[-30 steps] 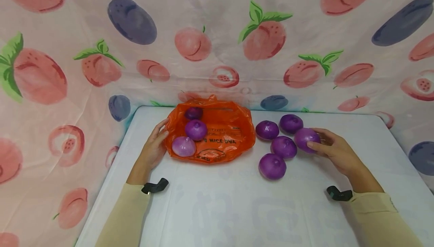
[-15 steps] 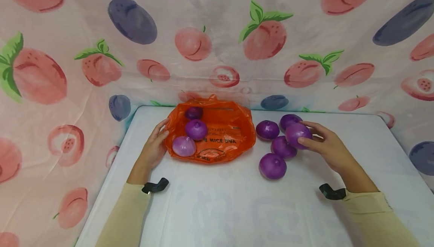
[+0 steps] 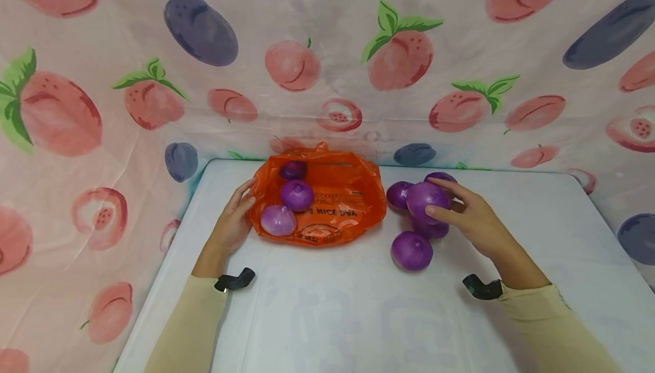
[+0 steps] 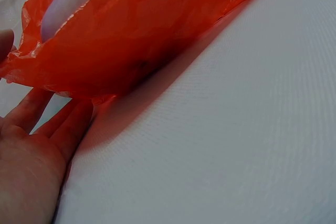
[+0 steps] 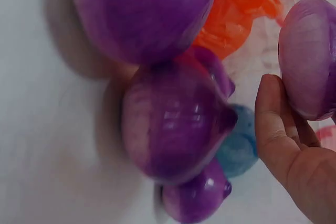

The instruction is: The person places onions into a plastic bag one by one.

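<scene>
An orange plastic bag (image 3: 348, 225) with black print lies spread open, with three red onions inside, including a pale one (image 3: 278, 220) at the front. At its left edge my left hand (image 3: 236, 219) holds the bag's rim; the left wrist view has the fingers (image 4: 71, 124) under the orange film and the thumb at its edge. My right hand (image 3: 471, 216) grips a red onion (image 3: 425, 201) between thumb and fingers, raised over other onions. In the right wrist view, this held onion (image 5: 310, 59) is apart from the onions below.
Several red onions sit on the white table (image 3: 327, 316) right of the bag, the nearest one (image 3: 411, 251) toward the front. The held onion partly hides the others. A fruit-patterned cloth (image 3: 338, 49) hangs directly behind the table.
My right hand has lifted its onion and carried it left over the other onions, toward the bag. My left hand and the bag have stayed in place.
</scene>
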`<state>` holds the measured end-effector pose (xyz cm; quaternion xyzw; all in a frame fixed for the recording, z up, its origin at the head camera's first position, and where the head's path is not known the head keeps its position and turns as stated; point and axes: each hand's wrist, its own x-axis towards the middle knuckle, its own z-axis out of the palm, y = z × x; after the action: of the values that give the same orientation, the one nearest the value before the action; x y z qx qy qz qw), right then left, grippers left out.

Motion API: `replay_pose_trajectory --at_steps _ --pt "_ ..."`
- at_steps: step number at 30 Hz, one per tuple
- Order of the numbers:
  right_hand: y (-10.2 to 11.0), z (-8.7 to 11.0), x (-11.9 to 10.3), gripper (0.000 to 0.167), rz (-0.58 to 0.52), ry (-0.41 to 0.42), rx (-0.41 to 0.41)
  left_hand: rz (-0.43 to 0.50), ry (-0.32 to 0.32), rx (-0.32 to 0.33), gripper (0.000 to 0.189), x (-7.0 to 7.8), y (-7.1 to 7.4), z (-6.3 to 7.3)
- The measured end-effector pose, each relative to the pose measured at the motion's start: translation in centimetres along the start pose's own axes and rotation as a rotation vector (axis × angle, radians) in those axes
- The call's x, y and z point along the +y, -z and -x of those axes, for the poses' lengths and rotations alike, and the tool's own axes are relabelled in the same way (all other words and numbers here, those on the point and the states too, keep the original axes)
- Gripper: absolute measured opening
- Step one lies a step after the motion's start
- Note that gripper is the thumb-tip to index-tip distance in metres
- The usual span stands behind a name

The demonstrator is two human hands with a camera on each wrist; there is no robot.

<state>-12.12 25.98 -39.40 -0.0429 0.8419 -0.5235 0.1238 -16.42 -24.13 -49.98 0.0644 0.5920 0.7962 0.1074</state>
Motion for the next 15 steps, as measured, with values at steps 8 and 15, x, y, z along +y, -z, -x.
replay_pose_trajectory --at_steps 8,15 --pt "-1.5 -0.7 -1.1 0.073 0.024 -0.021 -0.005 0.001 -0.004 0.005 0.05 -0.1 0.0 -0.1" --pt "-2.9 -1.1 -2.3 0.076 0.018 -0.02 -0.02 -0.006 0.007 0.017 0.049 -0.1 0.0 -0.1"
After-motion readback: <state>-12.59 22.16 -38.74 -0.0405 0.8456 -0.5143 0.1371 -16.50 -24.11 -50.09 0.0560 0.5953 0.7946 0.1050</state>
